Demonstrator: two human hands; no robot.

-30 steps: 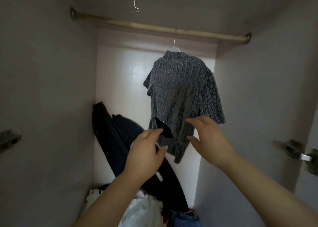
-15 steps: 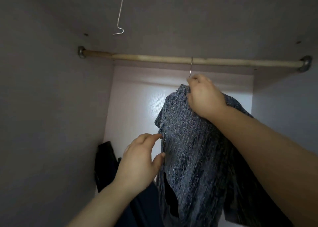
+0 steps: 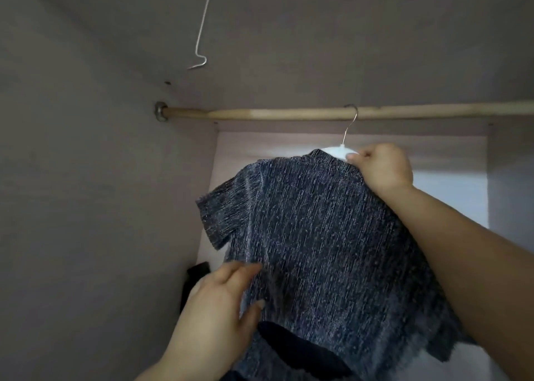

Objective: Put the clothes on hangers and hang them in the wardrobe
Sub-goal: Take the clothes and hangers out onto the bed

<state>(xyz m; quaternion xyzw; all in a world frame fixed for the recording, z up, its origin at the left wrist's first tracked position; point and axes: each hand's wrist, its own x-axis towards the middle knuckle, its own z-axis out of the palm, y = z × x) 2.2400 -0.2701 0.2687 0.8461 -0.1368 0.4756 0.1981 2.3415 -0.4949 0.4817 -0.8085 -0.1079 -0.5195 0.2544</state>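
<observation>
A dark grey, sparkly short-sleeved top (image 3: 318,236) sits on a white hanger (image 3: 339,151) whose metal hook is over the wooden wardrobe rail (image 3: 289,114). My right hand (image 3: 381,168) grips the hanger and the top's collar at the neck. My left hand (image 3: 219,314) is low at the front, fingers fairly straight, touching the top's lower left side near the hem. The top is tilted, its hem lifted toward me.
A bent wire hook (image 3: 199,34) hangs from above at the upper left. Wardrobe side walls close in left and right. A dark garment (image 3: 196,276) shows low behind my left hand.
The top has swung so its front faces me and the white hanger shows. My right hand shifted right along the collar. My left hand moved onto the fabric.
</observation>
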